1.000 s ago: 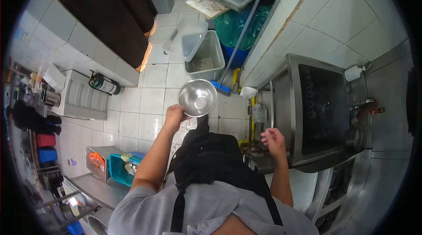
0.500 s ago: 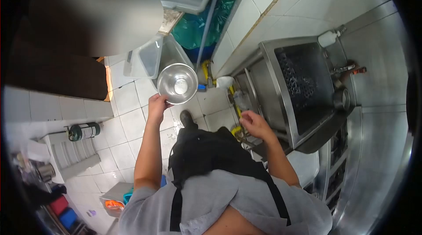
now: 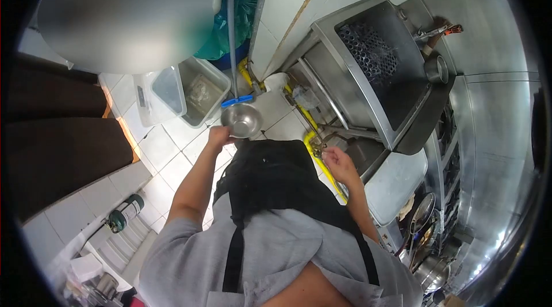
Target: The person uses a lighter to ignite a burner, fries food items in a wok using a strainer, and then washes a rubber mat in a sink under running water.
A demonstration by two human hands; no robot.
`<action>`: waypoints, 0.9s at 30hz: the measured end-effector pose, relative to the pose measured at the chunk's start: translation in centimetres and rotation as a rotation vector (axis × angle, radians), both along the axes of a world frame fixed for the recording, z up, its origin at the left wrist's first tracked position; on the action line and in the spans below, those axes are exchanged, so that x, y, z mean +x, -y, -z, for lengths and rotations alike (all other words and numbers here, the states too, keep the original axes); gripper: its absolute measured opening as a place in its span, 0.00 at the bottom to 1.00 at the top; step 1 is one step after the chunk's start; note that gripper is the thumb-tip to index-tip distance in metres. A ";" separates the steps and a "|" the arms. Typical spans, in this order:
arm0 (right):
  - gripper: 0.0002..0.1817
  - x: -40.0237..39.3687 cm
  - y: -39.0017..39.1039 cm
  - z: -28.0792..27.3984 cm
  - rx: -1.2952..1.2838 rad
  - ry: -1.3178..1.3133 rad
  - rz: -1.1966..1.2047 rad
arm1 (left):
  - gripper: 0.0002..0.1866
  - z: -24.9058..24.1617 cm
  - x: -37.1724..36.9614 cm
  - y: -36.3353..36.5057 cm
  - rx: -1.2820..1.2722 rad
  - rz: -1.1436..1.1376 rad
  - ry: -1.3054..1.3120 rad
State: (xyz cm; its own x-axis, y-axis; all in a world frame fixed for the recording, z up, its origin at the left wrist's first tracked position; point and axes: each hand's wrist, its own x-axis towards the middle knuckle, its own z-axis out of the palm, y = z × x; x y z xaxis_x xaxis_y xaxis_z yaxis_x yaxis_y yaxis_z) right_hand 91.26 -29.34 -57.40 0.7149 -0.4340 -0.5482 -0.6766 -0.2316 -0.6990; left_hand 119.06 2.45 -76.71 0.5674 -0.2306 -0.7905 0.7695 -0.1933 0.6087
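A round stainless steel bowl is in my left hand, which grips it by the near left rim. The bowl is held out over the floor in front of the black apron, with its open top facing up and nothing in it. My right hand is off to the right with its fingers curled in, and no object shows in it. It overlaps the yellow pipe and a small valve behind it in this view, beside the steel sink unit.
A steel sink with a perforated mat stands on the right, a small metal pot at its edge. Ahead are a clear plastic tub, a blue-headed squeegee and a green bag. A gas canister lies at left.
The view has moved forward and turned, so the sink and tub sit differently. My left hand still holds the bowl, now nearer the apron. My right hand remains curled at the right.
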 end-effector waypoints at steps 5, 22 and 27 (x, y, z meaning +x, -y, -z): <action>0.22 -2.3 -2.3 0.0 -0.086 -0.081 0.094 | 0.10 -3.3 1.9 5.1 -0.080 0.298 0.161; 0.12 -22.9 -28.6 0.0 -0.030 0.479 1.931 | 0.15 -16.7 -23.0 23.3 -0.555 1.948 -0.225; 0.08 -28.7 -41.1 2.3 -0.042 0.628 2.615 | 0.13 -4.7 -16.0 26.6 -0.233 1.974 0.206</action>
State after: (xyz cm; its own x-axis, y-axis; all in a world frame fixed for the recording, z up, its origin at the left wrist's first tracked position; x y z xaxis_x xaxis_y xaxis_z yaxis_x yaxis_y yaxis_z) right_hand 62.55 11.78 -59.66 -0.7898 -0.1930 -0.5821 0.5598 0.1609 -0.8129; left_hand 103.03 -24.12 -71.99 -0.4903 -0.6060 -0.6264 -0.4395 -0.4488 0.7781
